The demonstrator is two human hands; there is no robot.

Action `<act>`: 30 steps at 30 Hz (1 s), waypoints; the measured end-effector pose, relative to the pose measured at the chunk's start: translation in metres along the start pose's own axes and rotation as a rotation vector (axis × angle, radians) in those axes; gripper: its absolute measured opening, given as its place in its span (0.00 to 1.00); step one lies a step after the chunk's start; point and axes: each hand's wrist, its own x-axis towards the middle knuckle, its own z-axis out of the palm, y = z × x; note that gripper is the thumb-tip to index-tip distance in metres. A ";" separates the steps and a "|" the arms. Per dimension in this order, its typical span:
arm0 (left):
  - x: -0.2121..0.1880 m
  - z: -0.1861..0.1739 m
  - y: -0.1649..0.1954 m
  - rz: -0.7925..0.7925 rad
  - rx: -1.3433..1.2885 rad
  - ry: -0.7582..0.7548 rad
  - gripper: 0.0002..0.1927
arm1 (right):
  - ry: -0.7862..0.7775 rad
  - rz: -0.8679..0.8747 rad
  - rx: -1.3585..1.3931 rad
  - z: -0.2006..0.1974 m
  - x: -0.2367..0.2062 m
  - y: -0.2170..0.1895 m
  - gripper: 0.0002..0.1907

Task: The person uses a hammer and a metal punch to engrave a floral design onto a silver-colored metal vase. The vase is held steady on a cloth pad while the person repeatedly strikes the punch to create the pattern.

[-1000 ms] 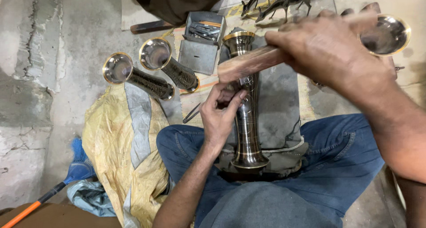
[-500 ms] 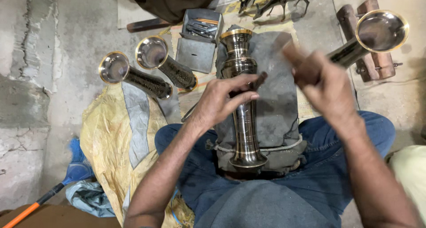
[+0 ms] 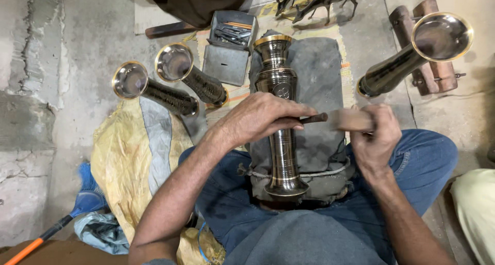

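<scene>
The left hand lies across the brass vase, fingers curled over its narrow waist, fingertips pinching a thin dark chisel. The right hand is clenched round a wooden mallet, whose end sits just beside the chisel's butt. The vase rests lengthwise on a grey padded cloth over the person's lap, beneath the left fingers.

Judgement: clean marks call for the chisel tip held steady against the curved metal and short, square taps; the polished surface looks prone to slipping.

The vase is dark, glossy, banded gold at rim and foot. Beyond the fingers lie three flared vases and a grey tool tin.
</scene>
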 end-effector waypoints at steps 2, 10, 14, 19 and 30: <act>-0.001 0.000 0.002 -0.001 0.038 -0.012 0.19 | 0.083 0.295 0.371 0.000 0.001 0.000 0.08; -0.019 0.018 -0.006 -0.098 -0.014 0.012 0.19 | -0.054 -0.048 0.067 -0.005 0.015 -0.005 0.13; -0.030 0.023 -0.024 -0.154 -0.197 0.235 0.17 | -0.211 -0.094 -0.063 -0.002 0.032 -0.009 0.17; -0.039 0.030 -0.027 -0.249 -0.519 0.418 0.22 | -0.423 -0.179 -0.178 0.000 0.061 -0.021 0.28; -0.029 0.018 -0.025 -0.049 -0.221 0.294 0.21 | -0.112 0.244 0.433 -0.004 0.064 -0.010 0.11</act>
